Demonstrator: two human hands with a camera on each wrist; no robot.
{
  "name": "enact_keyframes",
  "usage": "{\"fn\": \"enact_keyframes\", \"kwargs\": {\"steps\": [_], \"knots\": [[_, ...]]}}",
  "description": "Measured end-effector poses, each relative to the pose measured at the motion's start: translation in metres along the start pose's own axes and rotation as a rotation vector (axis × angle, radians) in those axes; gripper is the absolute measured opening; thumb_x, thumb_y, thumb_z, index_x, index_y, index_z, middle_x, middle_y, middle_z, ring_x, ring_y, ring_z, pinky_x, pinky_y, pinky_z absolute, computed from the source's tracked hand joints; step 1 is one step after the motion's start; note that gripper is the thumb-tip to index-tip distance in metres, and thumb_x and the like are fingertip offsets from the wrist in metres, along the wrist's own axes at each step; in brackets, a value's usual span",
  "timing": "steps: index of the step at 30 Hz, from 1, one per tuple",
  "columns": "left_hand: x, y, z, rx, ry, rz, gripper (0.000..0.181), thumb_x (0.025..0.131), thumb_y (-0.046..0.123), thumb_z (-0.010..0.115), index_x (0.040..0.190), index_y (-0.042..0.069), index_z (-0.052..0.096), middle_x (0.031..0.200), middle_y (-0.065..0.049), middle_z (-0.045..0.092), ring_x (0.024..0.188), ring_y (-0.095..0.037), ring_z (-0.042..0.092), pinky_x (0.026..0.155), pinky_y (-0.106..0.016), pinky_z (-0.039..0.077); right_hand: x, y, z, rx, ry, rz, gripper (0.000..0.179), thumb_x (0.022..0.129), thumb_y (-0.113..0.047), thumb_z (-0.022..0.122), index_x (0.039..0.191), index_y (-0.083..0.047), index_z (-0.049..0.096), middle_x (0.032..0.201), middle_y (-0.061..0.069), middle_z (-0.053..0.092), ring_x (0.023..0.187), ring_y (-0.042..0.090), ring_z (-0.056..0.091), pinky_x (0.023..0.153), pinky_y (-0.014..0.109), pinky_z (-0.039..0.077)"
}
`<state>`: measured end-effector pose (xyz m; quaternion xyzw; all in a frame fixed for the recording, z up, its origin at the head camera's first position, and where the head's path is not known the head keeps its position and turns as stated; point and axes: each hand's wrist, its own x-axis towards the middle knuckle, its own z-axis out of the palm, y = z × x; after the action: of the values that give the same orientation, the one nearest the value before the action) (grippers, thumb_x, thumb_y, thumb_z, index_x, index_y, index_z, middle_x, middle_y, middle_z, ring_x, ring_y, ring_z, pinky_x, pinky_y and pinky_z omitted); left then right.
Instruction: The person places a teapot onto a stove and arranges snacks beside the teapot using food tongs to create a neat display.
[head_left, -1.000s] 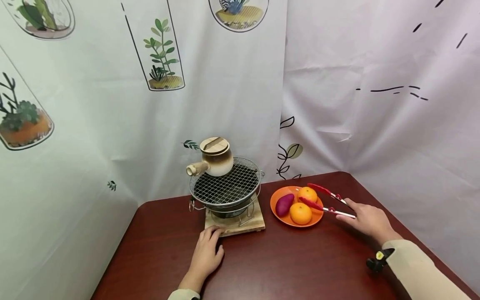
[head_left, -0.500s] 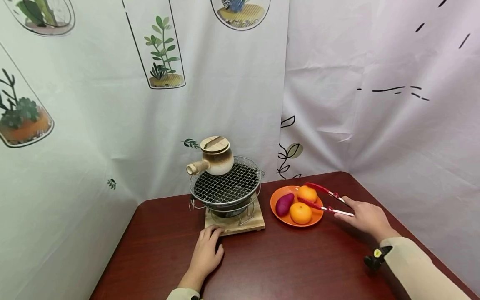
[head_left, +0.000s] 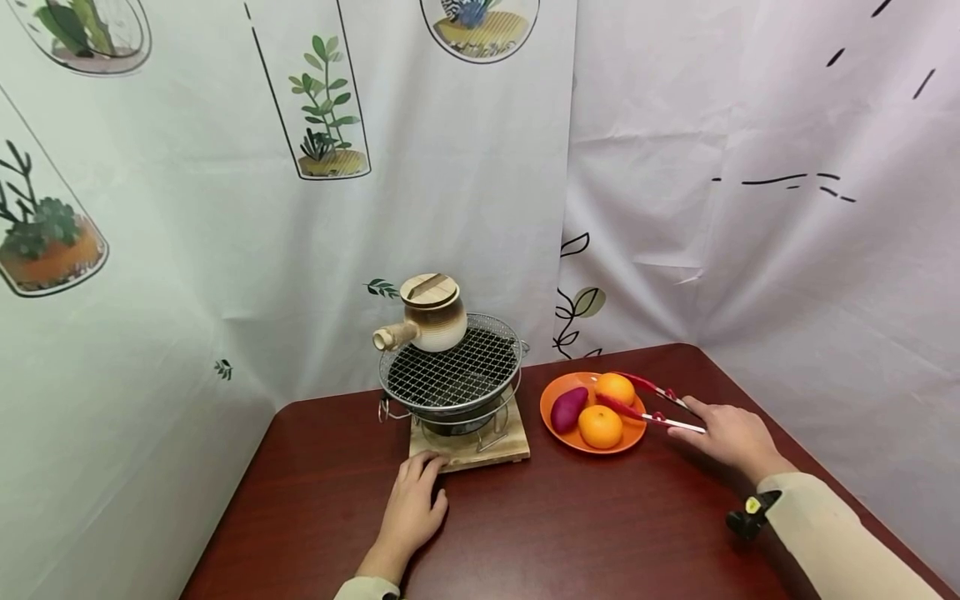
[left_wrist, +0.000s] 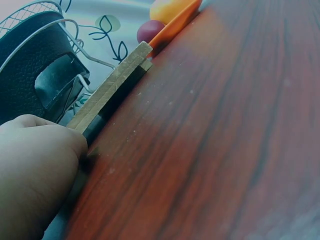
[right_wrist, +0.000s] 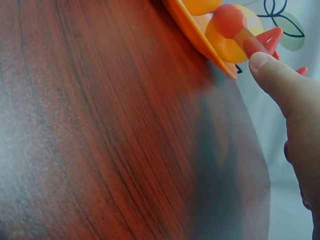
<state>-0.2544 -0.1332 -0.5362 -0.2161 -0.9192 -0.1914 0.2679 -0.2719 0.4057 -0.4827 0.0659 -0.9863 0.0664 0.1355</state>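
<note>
the rear orange fruit (head_left: 615, 388) sits on the right-hand side of the orange plate (head_left: 558, 387), with the red-and-white tongs (head_left: 633, 412) spread around it: one arm reaches along its far side, the other runs between it and the front orange fruit (head_left: 601, 428). whether either arm presses on the skin i cannot tell.

the main risk looks like a slip. the fruit is round and seems smooth, so if the arms squeeze off its middle, it could pop out and roll. the near arm is also tight against the front fruit, and a sideways swing might knock that one, or the purple sweet potato (head_left: 569, 410) to its left, toward the rim. the plate looks shallow and no hand steadies it, so a downward push could slide or tip it.

the right hand (head_left: 735, 435) grips the tongs' handle end; a loose pinch there might let them twist.

further left, the left hand (head_left: 412, 508) rests with relaxed fingers on the near edge of the wooden board (head_left: 480, 455). a shove there could jolt the wire-topped grill (head_left: 450, 377) and unsettle the lidded pot (head_left: 438, 328), which stands toward the back of the mesh.
</note>
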Motion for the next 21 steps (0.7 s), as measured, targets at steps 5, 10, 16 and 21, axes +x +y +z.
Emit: {"fn": "enact_keyframes", "kwargs": {"steps": [5,10,16,21], "knots": [[0.0,0.0,0.0,0.0,0.017,0.01,0.046,0.075,0.007,0.073,0.12,0.013,0.067,0.128,-0.009,0.058,0.121,-0.035,0.051,0.096,-0.051,0.046,0.0,-0.001,-0.002,-0.01,-0.003,-0.006,0.084,0.083,-0.071,0.065,0.136,-0.006,0.062,0.108,0.022,0.071,0.086,0.035,0.068,0.068,0.055,0.055],[0.0,0.0,-0.001,-0.008,-0.003,-0.006,0.046,0.075,0.006,0.074,0.12,0.013,0.067,0.128,-0.009,0.058,0.121,-0.035,0.051,0.098,-0.052,0.046,0.0,-0.001,-0.004,-0.015,0.008,-0.01,0.084,0.083,-0.071,0.064,0.135,-0.006,0.062,0.105,0.021,0.072,0.082,0.034,0.067,0.066,0.054,0.054],[0.0,0.0,-0.002,-0.006,-0.018,-0.014,0.045,0.076,0.006,0.073,0.12,0.013,0.067,0.128,-0.008,0.057,0.122,-0.035,0.051,0.098,-0.051,0.046,0.002,-0.004,-0.009,-0.012,0.05,-0.017,0.082,0.083,-0.072,0.064,0.133,-0.007,0.063,0.1,0.02,0.072,0.074,0.031,0.065,0.061,0.051,0.053],[0.0,0.001,-0.002,-0.004,-0.037,-0.022,0.045,0.078,0.006,0.073,0.122,0.013,0.067,0.129,-0.008,0.057,0.123,-0.034,0.051,0.098,-0.052,0.046,0.006,-0.009,-0.017,-0.001,0.103,-0.02,0.073,0.083,-0.07,0.065,0.128,-0.012,0.063,0.09,0.015,0.071,0.069,0.03,0.063,0.058,0.053,0.051]]}}
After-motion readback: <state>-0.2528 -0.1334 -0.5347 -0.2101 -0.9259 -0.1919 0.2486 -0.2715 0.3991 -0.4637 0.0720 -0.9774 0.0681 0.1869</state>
